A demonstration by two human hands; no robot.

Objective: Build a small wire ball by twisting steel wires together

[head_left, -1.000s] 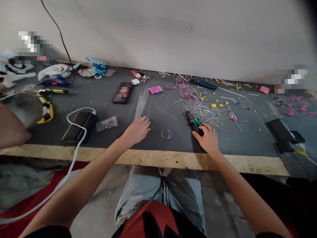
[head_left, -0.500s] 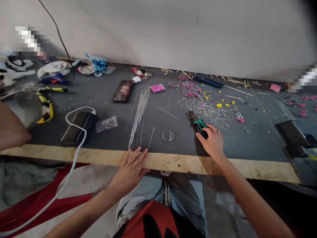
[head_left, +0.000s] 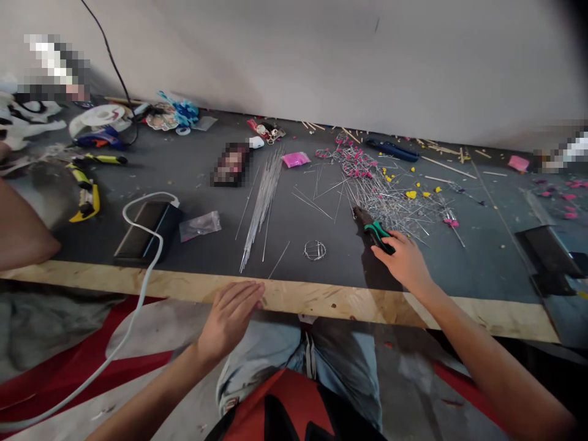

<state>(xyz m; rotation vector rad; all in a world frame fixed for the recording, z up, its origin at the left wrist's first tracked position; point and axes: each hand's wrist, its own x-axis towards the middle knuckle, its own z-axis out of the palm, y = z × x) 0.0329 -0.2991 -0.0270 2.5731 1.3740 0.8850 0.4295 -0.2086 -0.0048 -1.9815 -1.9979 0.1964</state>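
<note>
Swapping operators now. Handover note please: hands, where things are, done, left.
Left hand: open, empty, at the wooden table edge.
Right hand: resting on the green-handled pliers, not lifted.
Small wire ball lies between the hands; straight wire bundle beside it; pile of pink-tipped wires behind the pliers.
Done: one wire ball formed.
Left: straight wires unused.
</note>
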